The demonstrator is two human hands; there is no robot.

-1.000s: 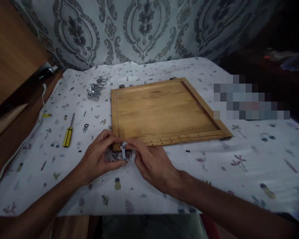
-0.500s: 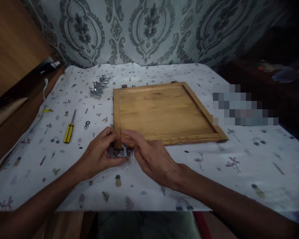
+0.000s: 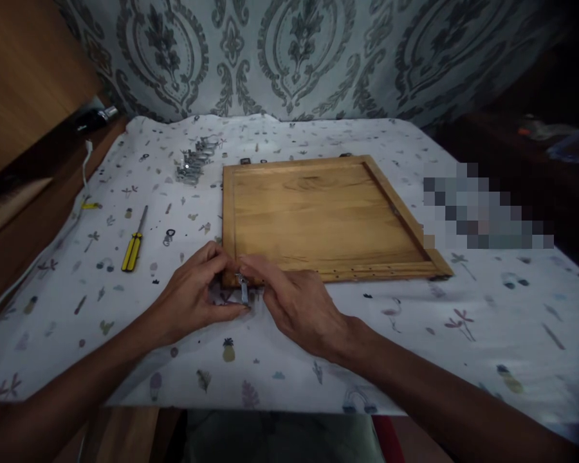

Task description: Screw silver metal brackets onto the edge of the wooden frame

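Observation:
A wooden framed panel (image 3: 313,212) lies flat on the cloth-covered table. At its near left corner a small silver metal fitting (image 3: 244,290) juts out toward me from the edge. My left hand (image 3: 193,289) is closed around that corner, with its thumb at the fitting's near end and its fingertips by the frame. My right hand (image 3: 299,302) is closed from the other side, its index finger reaching over the frame beside the fitting's upper end. The fingertips partly hide where the fitting meets the wood.
Left of the panel lies a screwdriver (image 3: 134,247) with a yellow and black handle. Several metal fittings (image 3: 195,159) are heaped behind it. A pixelated patch (image 3: 482,212) covers something at the right. A white cable (image 3: 24,283) runs along the table's left edge.
The view has shifted slightly, so the panel appears a little further right. Both hands keep their places at the corner with the fitting, with barely any finger movement.

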